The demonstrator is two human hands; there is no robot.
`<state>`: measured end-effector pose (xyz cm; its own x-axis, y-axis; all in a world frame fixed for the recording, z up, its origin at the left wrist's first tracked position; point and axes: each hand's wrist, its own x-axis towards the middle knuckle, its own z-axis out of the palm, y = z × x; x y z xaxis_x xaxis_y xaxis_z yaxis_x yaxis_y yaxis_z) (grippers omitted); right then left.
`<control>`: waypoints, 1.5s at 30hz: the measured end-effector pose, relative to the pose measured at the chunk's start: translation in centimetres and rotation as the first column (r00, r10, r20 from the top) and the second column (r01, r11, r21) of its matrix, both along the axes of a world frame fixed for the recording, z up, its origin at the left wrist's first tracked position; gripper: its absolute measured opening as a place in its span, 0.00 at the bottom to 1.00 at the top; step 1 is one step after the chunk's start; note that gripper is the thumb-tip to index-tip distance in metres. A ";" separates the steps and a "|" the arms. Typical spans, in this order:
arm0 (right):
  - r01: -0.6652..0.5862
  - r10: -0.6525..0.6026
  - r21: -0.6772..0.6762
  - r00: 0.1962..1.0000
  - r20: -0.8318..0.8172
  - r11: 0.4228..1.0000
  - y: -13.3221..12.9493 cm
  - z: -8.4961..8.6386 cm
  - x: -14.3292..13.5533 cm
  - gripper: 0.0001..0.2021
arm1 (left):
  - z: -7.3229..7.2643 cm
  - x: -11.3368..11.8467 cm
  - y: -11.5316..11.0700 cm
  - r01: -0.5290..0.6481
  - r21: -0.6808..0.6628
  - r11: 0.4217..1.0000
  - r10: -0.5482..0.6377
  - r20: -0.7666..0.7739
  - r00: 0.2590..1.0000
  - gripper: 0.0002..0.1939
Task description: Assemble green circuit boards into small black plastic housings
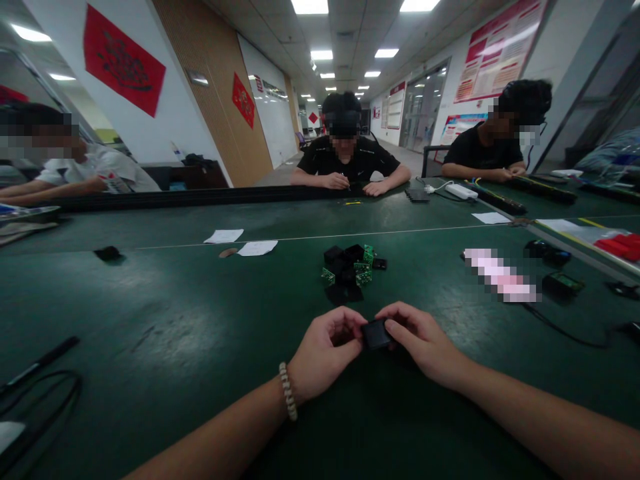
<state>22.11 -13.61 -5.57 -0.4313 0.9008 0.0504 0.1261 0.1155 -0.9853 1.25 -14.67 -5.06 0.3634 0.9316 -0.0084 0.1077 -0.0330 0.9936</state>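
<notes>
A small black box-shaped part (376,335) is held just above the green table (165,400), between my two hands. My left hand (327,350), with a beaded bracelet at the wrist, pinches its left side. On the right side, the thumb and fingers of my right hand (425,340) grip the same part, the thumb lying over its upper right corner. Beyond my hands lies a pile of black plastic parts (344,267), with small green circuit boards (363,272) among them.
Papers (257,248) lie left of the pile. A pixelated pink object (500,275) and a dark cable (565,328) are at the right, another cable (75,383) at the left. Across the table sit a person in black (370,160) and others to either side.
</notes>
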 end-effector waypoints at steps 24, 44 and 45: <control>0.014 -0.014 -0.020 1.000 -0.010 1.000 -0.2 0.2 -0.1 0.12 | 0.1 0.0 0.0 -0.016 -0.019 1.000 0.016 0.019 1.000 0.09; 0.030 -0.031 -0.024 0.999 -0.023 0.999 -0.1 0.2 -0.2 0.13 | -0.2 -0.2 0.2 -0.020 0.028 0.999 0.021 -0.029 0.999 0.08; 0.034 -0.035 -0.025 0.999 -0.025 0.999 -0.1 0.2 -0.2 0.13 | -0.2 -0.2 0.2 -0.021 0.033 0.999 0.022 -0.033 0.999 0.08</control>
<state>21.92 -13.74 -5.41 -0.3991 0.9161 0.0384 0.1046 0.0870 -0.9907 1.06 -14.46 -5.24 0.3430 0.9393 0.0102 0.1414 -0.0624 0.9880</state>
